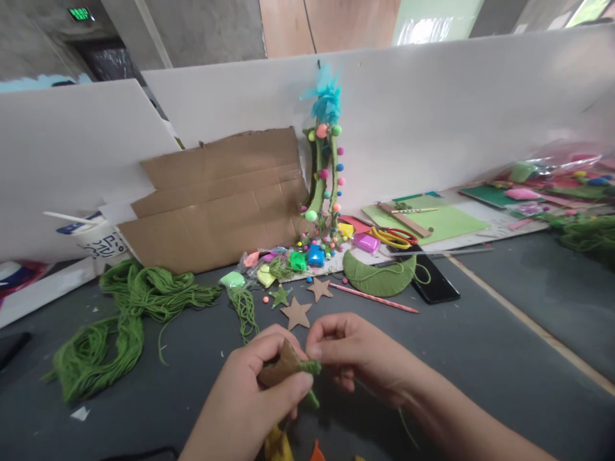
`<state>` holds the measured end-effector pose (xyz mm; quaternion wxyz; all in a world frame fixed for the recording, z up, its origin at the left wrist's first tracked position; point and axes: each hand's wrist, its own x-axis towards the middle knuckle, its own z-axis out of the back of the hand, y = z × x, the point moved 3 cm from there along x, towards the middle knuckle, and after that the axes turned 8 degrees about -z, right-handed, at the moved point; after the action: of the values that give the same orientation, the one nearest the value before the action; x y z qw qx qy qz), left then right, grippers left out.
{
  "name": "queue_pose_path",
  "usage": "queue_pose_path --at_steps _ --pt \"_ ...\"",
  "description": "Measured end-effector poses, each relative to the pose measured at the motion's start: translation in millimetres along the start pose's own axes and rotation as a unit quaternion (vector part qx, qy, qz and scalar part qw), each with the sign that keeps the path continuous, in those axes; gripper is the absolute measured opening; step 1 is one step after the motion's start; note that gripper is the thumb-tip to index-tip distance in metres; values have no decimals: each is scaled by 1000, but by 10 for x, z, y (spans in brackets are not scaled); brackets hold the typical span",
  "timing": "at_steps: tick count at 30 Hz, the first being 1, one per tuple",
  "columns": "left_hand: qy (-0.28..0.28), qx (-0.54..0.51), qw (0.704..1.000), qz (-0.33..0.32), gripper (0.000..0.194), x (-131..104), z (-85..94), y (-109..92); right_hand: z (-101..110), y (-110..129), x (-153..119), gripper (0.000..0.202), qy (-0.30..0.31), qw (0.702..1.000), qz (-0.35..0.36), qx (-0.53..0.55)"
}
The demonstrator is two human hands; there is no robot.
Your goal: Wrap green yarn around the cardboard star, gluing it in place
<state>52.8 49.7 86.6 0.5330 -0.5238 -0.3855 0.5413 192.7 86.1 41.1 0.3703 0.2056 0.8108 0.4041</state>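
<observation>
My left hand [254,384] grips a small cardboard cutout [279,366] between thumb and fingers. Green yarn [310,367] is wound round the part of it that sticks out to the right; its full outline is hidden by my fingers. Close against that wound part, my right hand [348,349] is pinched on the yarn, and a thin green strand [407,428] trails below the wrist. Just beyond my hands lie two bare cardboard stars [296,314] and a smaller green star [280,295]. A green yarn-wrapped crescent [379,274] rests farther right.
A big green yarn skein [139,307] spreads over the left of the dark table. Behind stand folded cardboard [216,198] and a pompom-covered green piece [317,173]. A striped pencil [375,298], black phone [435,278], yellow-and-red-handled scissors [394,237] and clay packets [316,255] lie ahead.
</observation>
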Motion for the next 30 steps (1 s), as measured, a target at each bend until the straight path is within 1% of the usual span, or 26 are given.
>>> queue_pose_path --at_steps 2,3,5,6,7,9,11,13,17,19,22,27,29,30 --pt "-32 -28 999 -2 7 18 24 42 -28 -30 19 17 -33 999 16 22" --pt "-44 -48 998 -1 7 27 33 68 -46 -27 11 17 -55 998 33 11" --pt "-60 -87 994 5 9 43 48 122 -84 17 -37 13 -114 987 96 -53" --pt "-63 -102 993 9 10 48 55 146 -103 50 -73 10 -145 975 136 -101" --pt "-62 -110 992 14 11 51 64 167 -124 86 -113 9 -174 956 179 -153" --pt "-54 -103 993 19 11 52 88 192 -169 147 -192 12 -214 906 258 -260" --pt "-46 -69 996 11 9 49 117 192 -212 178 -252 13 -218 859 307 -347" --pt "-45 -16 999 -4 6 44 141 164 -242 192 -298 15 -211 818 334 -417" --pt "-43 94 994 -24 4 41 141 73 -280 212 -361 20 -203 754 336 -527" --pt "-45 141 988 -35 3 43 126 30 -289 225 -382 21 -199 734 328 -560" --pt "-22 181 982 -41 6 43 85 2 -282 241 -402 20 -193 713 325 -591" --pt "30 206 977 -35 13 39 15 10 -240 206 -399 15 -177 672 326 -641" --pt "47 206 977 -30 12 41 2 9 -225 197 -390 15 -176 670 320 -646" --pt "56 202 978 -26 12 43 1 7 -219 203 -388 15 -176 675 318 -642"
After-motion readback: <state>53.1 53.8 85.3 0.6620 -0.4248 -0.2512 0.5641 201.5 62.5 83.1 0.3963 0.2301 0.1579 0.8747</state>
